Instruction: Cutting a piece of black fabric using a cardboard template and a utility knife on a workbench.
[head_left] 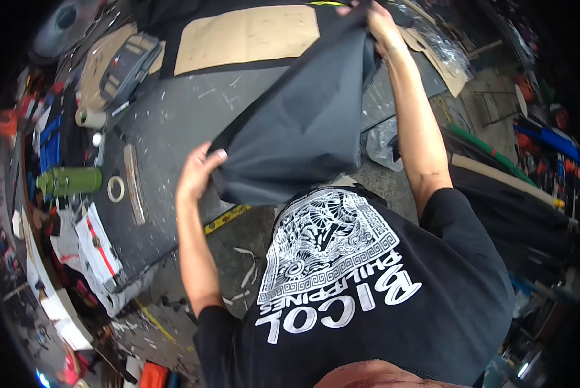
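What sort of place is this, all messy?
Probably a workshop, maybe for fabric or similar sheets: the left hand and right hand hold a black sheet, a flat brown piece lies at the far side of the worktable, and pale scraps litter the floor.

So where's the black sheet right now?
In the head view, the black sheet is at upper centre, held over the grey table between the left hand and the right hand, with a tan panel to its upper left.

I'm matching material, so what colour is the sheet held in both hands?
The sheet is black, seen best in the head view.
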Available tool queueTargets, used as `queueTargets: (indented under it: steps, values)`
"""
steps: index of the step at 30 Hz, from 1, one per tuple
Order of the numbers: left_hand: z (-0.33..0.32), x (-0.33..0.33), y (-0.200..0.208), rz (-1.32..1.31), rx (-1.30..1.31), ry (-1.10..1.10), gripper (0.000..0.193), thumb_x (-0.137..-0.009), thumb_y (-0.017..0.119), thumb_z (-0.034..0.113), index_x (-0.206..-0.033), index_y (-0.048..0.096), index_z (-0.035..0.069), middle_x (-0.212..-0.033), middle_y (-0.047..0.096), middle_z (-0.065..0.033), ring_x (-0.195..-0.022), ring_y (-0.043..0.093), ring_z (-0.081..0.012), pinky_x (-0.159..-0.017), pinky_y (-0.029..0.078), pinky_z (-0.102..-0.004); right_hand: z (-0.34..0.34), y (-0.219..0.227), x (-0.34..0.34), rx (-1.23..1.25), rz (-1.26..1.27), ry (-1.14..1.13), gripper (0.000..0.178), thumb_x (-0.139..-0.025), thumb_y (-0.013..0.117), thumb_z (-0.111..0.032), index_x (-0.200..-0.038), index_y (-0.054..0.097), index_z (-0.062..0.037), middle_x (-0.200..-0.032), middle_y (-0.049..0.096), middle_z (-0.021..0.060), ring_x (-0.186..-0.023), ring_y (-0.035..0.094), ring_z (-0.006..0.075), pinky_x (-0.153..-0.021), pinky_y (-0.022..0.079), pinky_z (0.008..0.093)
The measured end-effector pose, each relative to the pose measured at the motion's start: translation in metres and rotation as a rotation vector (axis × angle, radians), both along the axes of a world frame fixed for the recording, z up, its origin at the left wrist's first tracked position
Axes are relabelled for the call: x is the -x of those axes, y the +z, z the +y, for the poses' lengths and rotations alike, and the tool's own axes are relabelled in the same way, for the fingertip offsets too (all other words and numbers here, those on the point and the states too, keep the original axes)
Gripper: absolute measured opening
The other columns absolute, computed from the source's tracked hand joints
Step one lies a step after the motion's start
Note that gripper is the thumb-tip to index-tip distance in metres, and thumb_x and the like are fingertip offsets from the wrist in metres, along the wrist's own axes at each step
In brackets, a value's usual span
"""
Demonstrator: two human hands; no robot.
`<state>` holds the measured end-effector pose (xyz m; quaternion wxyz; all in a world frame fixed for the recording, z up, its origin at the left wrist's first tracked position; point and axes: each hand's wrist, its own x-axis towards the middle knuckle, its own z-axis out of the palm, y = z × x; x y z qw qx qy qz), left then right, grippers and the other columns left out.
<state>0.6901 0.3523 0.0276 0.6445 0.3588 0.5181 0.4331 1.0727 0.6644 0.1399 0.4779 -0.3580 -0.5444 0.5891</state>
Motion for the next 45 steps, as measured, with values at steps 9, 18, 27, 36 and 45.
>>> queueTargets:
  steps: [9, 18, 27, 36, 45]
  values:
    - [0.086, 0.13, -0.064, 1.093, -0.017, -0.012, 0.035, -0.085, 0.074, 0.015, -0.118, 0.069, 0.004, -0.104, 0.076, -0.0089, -0.101, 0.07, -0.0215, -0.093, 0.052, -0.0346, -0.029, -0.212, -0.035, -0.035, -0.727, -0.572, 0.02, -0.091, 0.056, -0.013, -0.108, 0.06, -0.0039, -0.1, 0.07, 0.0191, -0.096, 0.068, 0.0297, -0.09, 0.051, 0.0384]
    - [0.072, 0.054, -0.083, 1.317, -0.148, 0.614, 0.046, -0.083, 0.08, 0.017, -0.112, 0.046, 0.005, -0.092, 0.066, -0.0163, -0.09, 0.067, -0.0405, -0.083, 0.05, -0.0497, -0.057, -0.201, -0.017, 0.09, -1.026, -0.466, 0.028, -0.088, 0.057, -0.022, -0.106, 0.076, -0.0099, -0.11, 0.071, 0.0227, -0.108, 0.066, 0.0407, -0.094, 0.052, 0.0461]
    - [0.079, -0.014, -0.111, 1.497, -0.339, 0.208, 0.064, -0.101, 0.054, 0.052, -0.146, 0.05, 0.008, -0.158, 0.043, -0.0133, -0.151, 0.028, -0.0368, -0.124, 0.016, -0.0568, -0.024, -0.206, -0.015, -0.199, -1.086, -0.412, 0.026, -0.091, 0.062, -0.023, -0.112, 0.075, -0.0138, -0.115, 0.07, 0.019, -0.112, 0.065, 0.0384, -0.099, 0.051, 0.045]
    - [0.101, 0.001, -0.113, 1.652, -0.131, 0.185, 0.071, -0.098, 0.045, 0.065, -0.157, 0.039, 0.025, -0.166, 0.029, -0.0109, -0.153, 0.02, -0.0419, -0.122, 0.012, -0.0635, 0.015, -0.192, -0.023, -0.122, -1.158, -0.281, 0.024, -0.089, 0.061, -0.019, -0.107, 0.077, -0.0153, -0.111, 0.072, 0.0138, -0.112, 0.065, 0.033, -0.097, 0.052, 0.0429]
    - [0.111, -0.021, -0.097, 1.697, 0.077, 0.23, 0.082, -0.093, 0.051, 0.069, -0.159, 0.035, 0.024, -0.167, 0.025, -0.0078, -0.156, 0.012, -0.039, -0.122, 0.005, -0.066, 0.103, -0.204, 0.006, -0.258, -0.951, -0.294, 0.022, -0.092, 0.062, -0.023, -0.103, 0.078, -0.0141, -0.098, 0.073, 0.0143, -0.093, 0.07, 0.0325, -0.087, 0.055, 0.0423]
